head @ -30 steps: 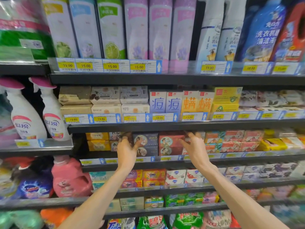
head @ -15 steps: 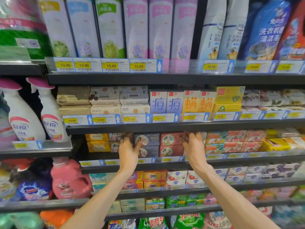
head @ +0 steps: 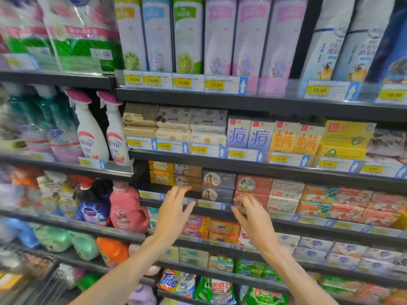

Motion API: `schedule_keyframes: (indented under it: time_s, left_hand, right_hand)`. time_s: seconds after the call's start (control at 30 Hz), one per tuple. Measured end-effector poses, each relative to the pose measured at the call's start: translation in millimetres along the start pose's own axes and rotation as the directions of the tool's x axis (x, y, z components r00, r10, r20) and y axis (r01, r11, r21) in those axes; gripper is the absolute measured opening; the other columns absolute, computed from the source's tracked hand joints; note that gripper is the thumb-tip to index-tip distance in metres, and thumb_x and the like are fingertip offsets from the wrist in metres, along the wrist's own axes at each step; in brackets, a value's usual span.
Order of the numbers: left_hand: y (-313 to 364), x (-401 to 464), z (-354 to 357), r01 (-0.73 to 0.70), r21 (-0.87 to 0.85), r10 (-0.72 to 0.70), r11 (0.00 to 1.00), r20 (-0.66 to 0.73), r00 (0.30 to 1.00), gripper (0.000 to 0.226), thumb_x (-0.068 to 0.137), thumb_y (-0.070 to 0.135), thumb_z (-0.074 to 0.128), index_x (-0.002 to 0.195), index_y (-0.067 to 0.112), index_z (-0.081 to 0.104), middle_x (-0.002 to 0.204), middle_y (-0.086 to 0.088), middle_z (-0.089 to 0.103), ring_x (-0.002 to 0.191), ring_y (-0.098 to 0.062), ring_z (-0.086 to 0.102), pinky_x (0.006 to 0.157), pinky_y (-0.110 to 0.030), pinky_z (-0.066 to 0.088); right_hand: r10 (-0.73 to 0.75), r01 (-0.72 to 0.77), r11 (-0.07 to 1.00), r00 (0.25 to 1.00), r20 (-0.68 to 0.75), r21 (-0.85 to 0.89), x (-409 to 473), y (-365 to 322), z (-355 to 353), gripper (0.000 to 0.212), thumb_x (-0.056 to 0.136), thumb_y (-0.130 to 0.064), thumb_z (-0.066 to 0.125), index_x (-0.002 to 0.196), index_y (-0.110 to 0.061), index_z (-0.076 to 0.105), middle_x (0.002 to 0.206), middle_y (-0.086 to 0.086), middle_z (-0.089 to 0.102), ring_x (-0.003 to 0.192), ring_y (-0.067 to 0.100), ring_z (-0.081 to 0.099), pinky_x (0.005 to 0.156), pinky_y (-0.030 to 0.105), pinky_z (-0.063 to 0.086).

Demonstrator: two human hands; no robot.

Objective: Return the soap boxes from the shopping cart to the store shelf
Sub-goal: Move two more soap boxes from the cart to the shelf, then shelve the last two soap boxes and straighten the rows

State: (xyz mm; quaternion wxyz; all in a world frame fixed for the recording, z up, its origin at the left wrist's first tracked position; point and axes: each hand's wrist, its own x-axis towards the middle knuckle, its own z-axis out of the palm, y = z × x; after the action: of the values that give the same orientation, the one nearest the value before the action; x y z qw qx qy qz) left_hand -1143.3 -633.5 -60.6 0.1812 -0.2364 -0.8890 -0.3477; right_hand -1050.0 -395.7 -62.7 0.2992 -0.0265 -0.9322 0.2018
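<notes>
Both hands are hovering just in front of the store shelf point(head: 211, 211). The left hand point(head: 176, 213) is showing spread, released fingers holding nothing; the right hand point(head: 253, 216) is blurred, its fingers loosely bent and apparently empty too. The dark soap boxes point(head: 218, 187) are sitting stacked in two on the shelf, between the tan boxes point(head: 188, 176) and the red boxes point(head: 253, 188). They are looking like light, stiff cardboard with a slick printed skin, best pinched across the short ends.
</notes>
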Motion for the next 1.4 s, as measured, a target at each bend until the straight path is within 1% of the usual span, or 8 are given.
schedule_keyframes:
  time_s: [0.23,0.4,0.53,0.6,0.9,1.03,1.2,1.4]
  left_hand:
    - [-76,-71,-74,-0.087,0.315,0.06,0.945,0.092,0.994,0.055,0.095,0.04,0.061,0.145,0.023,0.046,0.143,0.004,0.048,0.133,-0.017,0.044,0.109,-0.037,0.042]
    - [-149,-138,-153,0.018,0.473,-0.056,0.881,0.067,0.996,0.065,0.092,0.055,0.046,0.148,0.022,0.044,0.151,-0.004,0.046,0.138,-0.029,0.045,0.113,-0.044,0.039]
    - [-215,-213,-242,0.155,0.545,-0.174,0.824,-0.018,0.985,0.066,0.09,0.057,0.052,0.147,0.024,0.046,0.149,-0.005,0.05,0.14,-0.03,0.045,0.114,-0.045,0.036]
    - [-248,-255,-292,0.216,0.561,-0.224,0.799,-0.056,0.973,0.065,0.089,0.058,0.048,0.142,0.021,0.053,0.143,-0.005,0.056,0.135,-0.031,0.051,0.11,-0.044,0.041]
    - [-360,-420,-475,0.5,0.614,-0.493,0.611,-0.199,0.847,0.069,0.096,0.058,0.048,0.151,0.019,0.038,0.155,-0.008,0.041,0.144,-0.031,0.037,0.119,-0.044,0.032]
    - [-400,-445,-527,0.562,0.62,-0.556,0.548,-0.231,0.798,0.069,0.098,0.057,0.047,0.153,0.018,0.035,0.156,-0.009,0.039,0.145,-0.03,0.034,0.119,-0.044,0.03]
    - [-466,-447,-571,0.581,0.634,-0.579,0.511,-0.245,0.777,0.068,0.099,0.055,0.047,0.154,0.019,0.034,0.158,-0.009,0.037,0.146,-0.03,0.033,0.121,-0.045,0.027]
    - [-566,-406,-615,0.557,0.671,-0.591,0.489,-0.215,0.777,0.067,0.097,0.054,0.053,0.152,0.019,0.038,0.155,-0.009,0.041,0.144,-0.031,0.038,0.119,-0.044,0.031]
  right_hand:
    - [-0.326,0.358,0.931,0.906,0.271,-0.076,7,-84,56,0.045,0.083,-0.036,0.074,0.124,-0.02,0.064,0.113,-0.001,0.068,0.098,0.02,0.067,0.078,0.032,0.056]
    - [-0.511,0.547,0.837,0.782,0.357,-0.001,12,-195,97,0.052,0.075,-0.038,0.079,0.121,-0.015,0.067,0.115,0.004,0.071,0.103,0.022,0.069,0.086,0.035,0.056]
    - [-0.641,0.671,0.737,0.655,0.401,0.083,-3,-312,148,0.054,0.079,-0.051,0.06,0.117,-0.014,0.066,0.108,0.006,0.071,0.095,0.026,0.07,0.079,0.036,0.058]
    - [-0.69,0.703,0.693,0.585,0.426,0.157,-18,-375,178,0.06,0.081,-0.053,0.056,0.126,-0.013,0.061,0.115,0.007,0.068,0.101,0.029,0.066,0.085,0.04,0.056]
    - [-0.83,0.776,0.51,0.33,0.45,0.37,-98,-640,285,0.073,0.088,-0.065,0.041,0.144,-0.019,0.045,0.14,0.005,0.054,0.126,0.026,0.053,0.103,0.038,0.046]
    - [-0.878,0.791,0.423,0.239,0.414,0.441,-116,-725,335,0.064,0.091,-0.051,0.058,0.144,-0.016,0.046,0.141,0.006,0.054,0.126,0.027,0.054,0.103,0.037,0.045]
    - [-0.89,0.798,0.378,0.173,0.423,0.469,-112,-807,400,0.07,0.094,-0.056,0.051,0.152,-0.022,0.032,0.152,0.002,0.041,0.139,0.021,0.04,0.114,0.035,0.035]
    - [-0.888,0.783,0.387,0.173,0.426,0.488,-61,-885,479,0.069,0.095,-0.054,0.052,0.152,-0.022,0.03,0.154,0.0,0.039,0.14,0.018,0.037,0.115,0.033,0.031]
